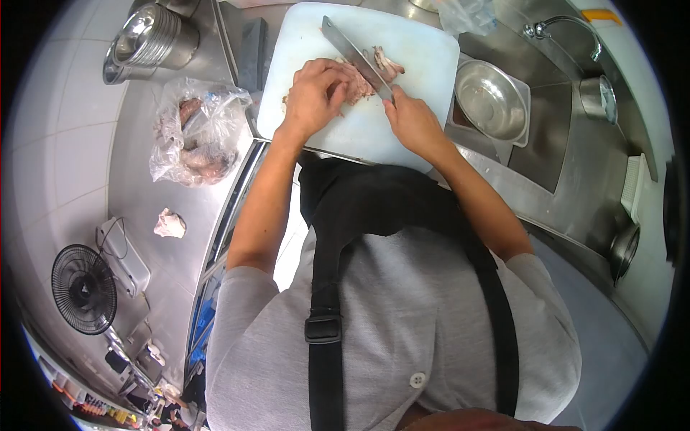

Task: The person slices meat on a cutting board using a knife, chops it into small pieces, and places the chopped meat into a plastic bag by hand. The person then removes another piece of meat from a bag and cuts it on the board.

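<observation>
A knife (356,57) with a broad metal blade slants across a white cutting board (302,32), its handle end in my right hand (415,123), which is closed round it. Left of the blade, my left hand (311,97) rests with bent fingers on a pile of pinkish meat (353,80), pressing on it. The blade lies along the right edge of this pile. Just beyond the blade to the right sits a smaller piece of meat (389,65). Small scraps show by my left hand's outer side.
Left of the board lie a dark block (252,54), a clear bag of meat (198,136) and a loose piece of meat (170,223). Stacked metal bowls (154,43) and a fan (84,289) stand farther left. On the right are a metal bowl (491,99) and a faucet (564,27).
</observation>
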Demonstrator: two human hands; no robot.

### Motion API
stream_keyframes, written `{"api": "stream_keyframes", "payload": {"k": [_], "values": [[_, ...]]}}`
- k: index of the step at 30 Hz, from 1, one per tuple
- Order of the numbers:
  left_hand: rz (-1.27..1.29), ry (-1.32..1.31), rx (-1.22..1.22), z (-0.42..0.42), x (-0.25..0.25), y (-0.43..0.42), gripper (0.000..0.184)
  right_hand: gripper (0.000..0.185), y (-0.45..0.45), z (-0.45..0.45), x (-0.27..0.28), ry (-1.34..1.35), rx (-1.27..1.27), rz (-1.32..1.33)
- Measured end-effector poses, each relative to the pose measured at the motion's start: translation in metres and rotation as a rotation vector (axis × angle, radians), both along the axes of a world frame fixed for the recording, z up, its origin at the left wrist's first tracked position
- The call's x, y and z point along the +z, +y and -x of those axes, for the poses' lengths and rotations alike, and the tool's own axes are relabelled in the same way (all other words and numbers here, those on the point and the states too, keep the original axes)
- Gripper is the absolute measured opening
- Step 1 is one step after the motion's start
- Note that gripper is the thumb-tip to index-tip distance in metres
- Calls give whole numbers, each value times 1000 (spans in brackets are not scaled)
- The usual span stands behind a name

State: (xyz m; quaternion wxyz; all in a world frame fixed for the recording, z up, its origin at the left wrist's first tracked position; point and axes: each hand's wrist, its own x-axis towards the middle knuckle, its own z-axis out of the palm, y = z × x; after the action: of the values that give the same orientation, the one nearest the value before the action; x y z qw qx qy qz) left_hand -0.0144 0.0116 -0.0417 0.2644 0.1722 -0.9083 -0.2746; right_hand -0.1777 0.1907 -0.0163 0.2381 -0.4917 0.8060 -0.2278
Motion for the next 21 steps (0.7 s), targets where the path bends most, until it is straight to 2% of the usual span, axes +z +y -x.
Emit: {"api": "stream_keyframes", "payload": {"k": [5, 12, 15, 17, 21], "values": [[138, -111, -21, 8, -2, 10, 25, 33, -1, 7, 0, -28, 9, -63], [-65, -91, -67, -5, 7, -6, 34, 35, 4, -2, 58, -22, -36, 28], [-60, -122, -96, -6, 6, -12, 36, 35, 0, -9, 42, -44, -40, -12], [-53, -149, -106, -4, 3, -12, 36, 34, -2, -9, 3, -11, 19, -55], [-34, -130, -99, -6, -1, -12, 34, 35, -10, -4, 11, -25, 48, -150]]}}
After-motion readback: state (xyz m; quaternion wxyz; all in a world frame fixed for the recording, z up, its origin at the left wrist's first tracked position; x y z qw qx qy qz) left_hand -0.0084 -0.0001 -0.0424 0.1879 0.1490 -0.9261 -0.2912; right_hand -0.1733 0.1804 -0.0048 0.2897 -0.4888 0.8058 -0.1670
